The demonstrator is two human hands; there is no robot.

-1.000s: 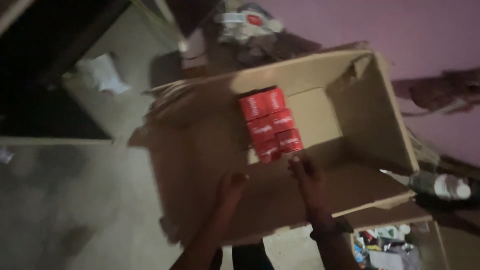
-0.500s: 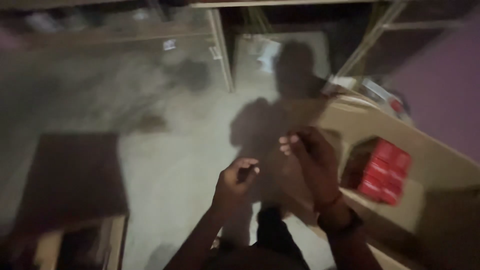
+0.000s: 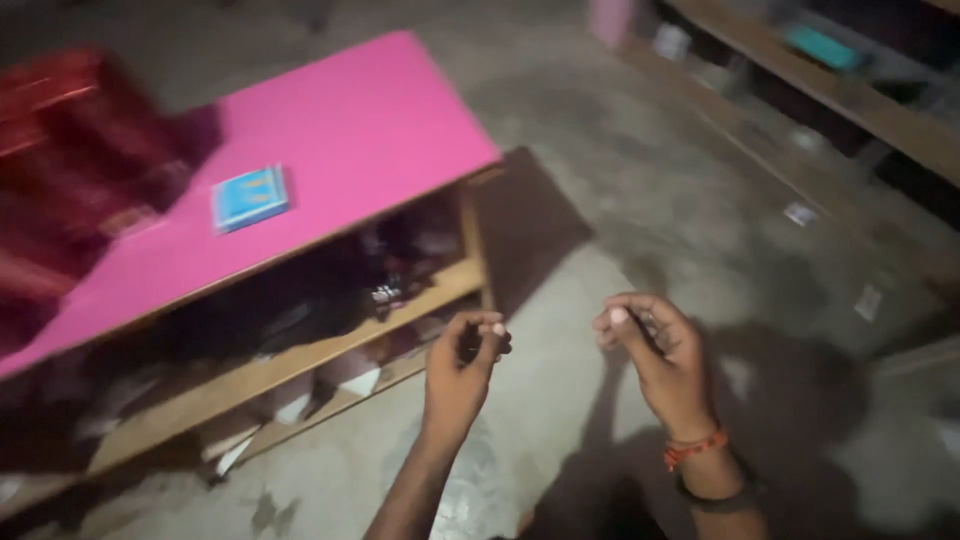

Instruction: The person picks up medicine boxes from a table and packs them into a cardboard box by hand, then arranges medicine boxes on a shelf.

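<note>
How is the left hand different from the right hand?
The right hand wears an orange thread and a dark band at the wrist; the left hand has a bare wrist. The left hand is nearer the pink table; the right hand hangs over bare concrete floor. Both are loosely curled, fingers bent inward, held up in the air and touching nothing that can be made out.

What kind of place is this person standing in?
Probably a small shop or storeroom: a pink-topped counter with goods on wooden shelves beneath, more shelving along the far wall, and a bare concrete floor.
</note>
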